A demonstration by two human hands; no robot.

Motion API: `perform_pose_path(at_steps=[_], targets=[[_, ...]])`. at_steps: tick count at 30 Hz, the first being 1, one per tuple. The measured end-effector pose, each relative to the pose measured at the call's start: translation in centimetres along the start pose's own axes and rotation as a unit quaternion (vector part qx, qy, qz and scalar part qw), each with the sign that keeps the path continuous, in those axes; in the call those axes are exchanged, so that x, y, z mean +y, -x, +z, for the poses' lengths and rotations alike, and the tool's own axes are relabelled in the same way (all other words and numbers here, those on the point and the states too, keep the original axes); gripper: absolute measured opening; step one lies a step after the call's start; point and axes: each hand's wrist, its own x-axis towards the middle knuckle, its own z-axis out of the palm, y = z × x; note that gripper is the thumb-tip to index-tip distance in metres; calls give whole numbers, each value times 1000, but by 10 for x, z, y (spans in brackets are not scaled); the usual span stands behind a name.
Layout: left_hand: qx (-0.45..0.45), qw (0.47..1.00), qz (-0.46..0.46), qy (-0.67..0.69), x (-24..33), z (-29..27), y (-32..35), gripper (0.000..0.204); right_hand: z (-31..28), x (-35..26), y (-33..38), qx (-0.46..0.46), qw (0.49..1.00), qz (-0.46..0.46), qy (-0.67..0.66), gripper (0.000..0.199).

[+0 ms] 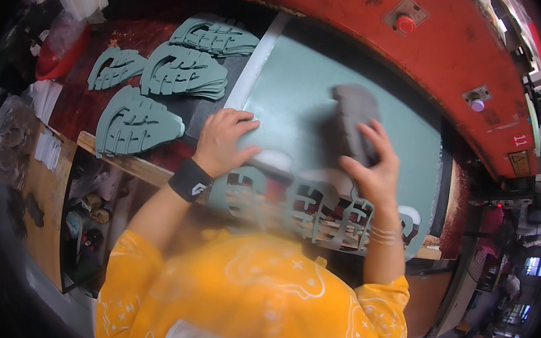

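A pale green sheet (299, 74) lies on the worktable, with several shaped cut-outs along its near edge. My right hand (380, 170) grips a dark grey cutting die (358, 115), tilted and blurred by motion, over the right part of the sheet. Fingers spread, my left hand (226, 140) rests at the sheet's left edge and holds nothing. Left of the sheet are cut green pieces in stacks: a thick middle stack (185, 73), a far stack (215, 36), a smaller pile (116, 68) and a near stack (137, 123).
A red machine beam (338, 3) spans the far side, carrying a red push button (405, 23) and a pale purple knob (477, 105). A red container (63, 51) stands at the left. Shelves with odds and ends (87, 216) sit below the table's left side.
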Motion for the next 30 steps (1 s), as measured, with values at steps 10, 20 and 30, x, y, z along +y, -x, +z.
perform_pose_path(at_steps=[10,20,30], targets=[[12,999,-21,41,-2,1,-3,46,127,-25,-58,14,975,-49,216,57],[-21,997,-52,54,1,-5,-13,44,131,-29,-60,-18,968,-43,245,58],[18,990,-31,134,30,-10,14,30,11,53,-49,161,982,-34,88,48]])
